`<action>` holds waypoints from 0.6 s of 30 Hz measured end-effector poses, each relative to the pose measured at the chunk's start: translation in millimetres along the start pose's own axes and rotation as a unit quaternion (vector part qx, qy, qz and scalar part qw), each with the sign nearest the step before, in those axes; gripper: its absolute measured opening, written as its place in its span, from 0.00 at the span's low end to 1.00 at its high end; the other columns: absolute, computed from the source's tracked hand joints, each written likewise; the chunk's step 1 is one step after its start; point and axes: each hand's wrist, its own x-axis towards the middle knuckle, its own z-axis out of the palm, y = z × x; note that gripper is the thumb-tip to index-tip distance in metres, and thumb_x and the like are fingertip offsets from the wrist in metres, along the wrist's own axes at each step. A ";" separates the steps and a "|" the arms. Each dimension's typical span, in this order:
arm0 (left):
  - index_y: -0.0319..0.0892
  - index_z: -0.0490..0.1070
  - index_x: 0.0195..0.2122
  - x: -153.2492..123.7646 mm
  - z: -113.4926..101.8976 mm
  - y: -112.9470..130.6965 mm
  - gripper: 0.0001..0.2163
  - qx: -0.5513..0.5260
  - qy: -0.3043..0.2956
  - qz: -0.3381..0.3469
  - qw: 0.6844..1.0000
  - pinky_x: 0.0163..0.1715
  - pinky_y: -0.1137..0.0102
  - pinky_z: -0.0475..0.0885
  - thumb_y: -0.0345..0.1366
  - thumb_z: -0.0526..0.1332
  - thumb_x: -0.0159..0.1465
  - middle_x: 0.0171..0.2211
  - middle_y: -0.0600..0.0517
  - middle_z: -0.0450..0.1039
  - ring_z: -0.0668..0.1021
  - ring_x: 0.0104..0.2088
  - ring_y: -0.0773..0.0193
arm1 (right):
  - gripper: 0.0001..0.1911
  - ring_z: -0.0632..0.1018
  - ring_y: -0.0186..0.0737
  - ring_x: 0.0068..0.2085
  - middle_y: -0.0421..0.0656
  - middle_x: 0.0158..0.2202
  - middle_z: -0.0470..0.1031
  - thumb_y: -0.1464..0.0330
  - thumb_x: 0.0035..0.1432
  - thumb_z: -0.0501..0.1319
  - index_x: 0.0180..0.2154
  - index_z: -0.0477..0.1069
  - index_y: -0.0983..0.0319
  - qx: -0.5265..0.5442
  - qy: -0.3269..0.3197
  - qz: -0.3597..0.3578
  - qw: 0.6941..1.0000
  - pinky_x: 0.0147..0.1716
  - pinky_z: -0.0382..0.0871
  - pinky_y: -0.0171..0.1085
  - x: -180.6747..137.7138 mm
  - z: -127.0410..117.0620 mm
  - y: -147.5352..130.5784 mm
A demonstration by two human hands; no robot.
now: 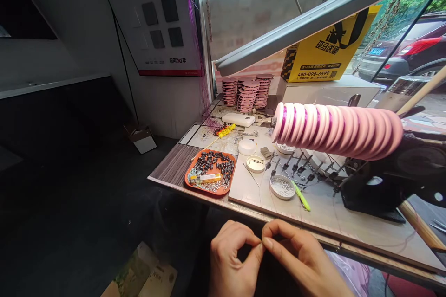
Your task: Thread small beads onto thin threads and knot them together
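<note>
My left hand and my right hand meet below the near edge of the table. Both are pinched, thumb against forefinger, and their fingertips touch. What they pinch is too small to make out. Above them on the table stand a small white round dish of tiny metal parts and a green pen-like tool. A long row of pink spools wound with purple line sits on a black stand to the right.
An orange tray of small dark and silver parts lies at the table's left. Stacks of pink spools, a white box, small round tins and a yellow carton stand farther back. A grey lamp arm crosses overhead.
</note>
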 end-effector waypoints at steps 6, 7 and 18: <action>0.40 0.68 0.20 -1.2 1.4 0.1 0.08 -0.016 0.015 -0.017 1.000 0.22 0.74 0.66 0.27 0.62 0.54 0.19 0.53 0.71 0.74 0.22 0.66 | 0.16 0.61 0.32 0.24 0.36 0.24 0.60 0.55 0.57 0.55 0.28 0.64 0.62 0.024 -0.008 0.011 1.000 0.24 0.56 0.30 -0.5 -1.7 -2.9; 0.40 0.67 0.20 -1.5 1.7 -0.1 0.08 -0.021 0.024 -0.020 0.999 0.22 0.74 0.66 0.27 0.62 0.54 0.19 0.54 0.70 0.73 0.22 0.66 | 0.16 0.60 0.32 0.24 0.36 0.24 0.60 0.55 0.57 0.55 0.27 0.64 0.62 0.026 -0.004 0.014 1.000 0.24 0.55 0.30 -0.7 -1.0 -3.8; 0.41 0.68 0.20 -4.5 8.0 -4.7 0.08 -0.040 0.050 -0.018 0.998 0.22 0.73 0.64 0.28 0.61 0.55 0.19 0.54 0.69 0.72 0.23 0.66 | 0.15 0.57 0.31 0.23 0.35 0.22 0.58 0.57 0.55 0.55 0.26 0.64 0.63 0.009 0.013 0.014 1.000 0.22 0.50 0.31 -0.1 3.7 -1.0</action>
